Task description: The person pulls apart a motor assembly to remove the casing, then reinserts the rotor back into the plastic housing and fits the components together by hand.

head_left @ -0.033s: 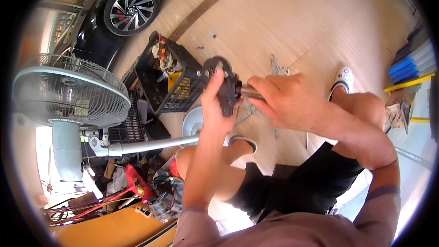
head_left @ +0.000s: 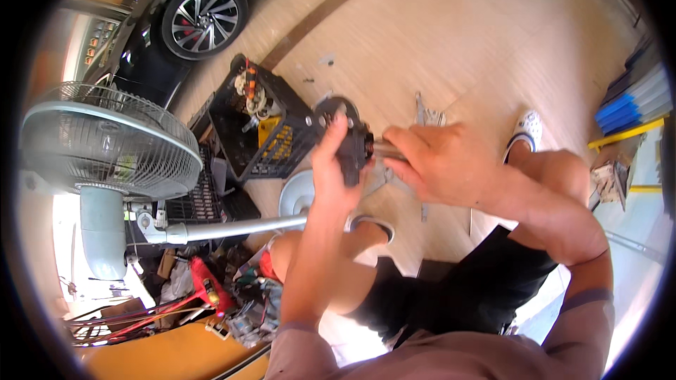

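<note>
Gripping a black part [head_left: 351, 148] above the floor [head_left: 451, 49], the person's left hand [head_left: 334, 177] lays its thumb over the round end. The right hand [head_left: 452, 165] is curled around a metal rod [head_left: 384, 149] at the part's side. A crate [head_left: 291, 149] and a fan [head_left: 105, 144] stand to the person's left.

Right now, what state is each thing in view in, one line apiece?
Left hand: closed around the black mechanical part
Right hand: closed on the metal rod
Black mechanical part: held up off the floor
Metal rod: pointed at the black mechanical part
Black plastic crate: open, parts inside
Pedestal fan: grille on; running or not, unclear
White clog: worn
</note>
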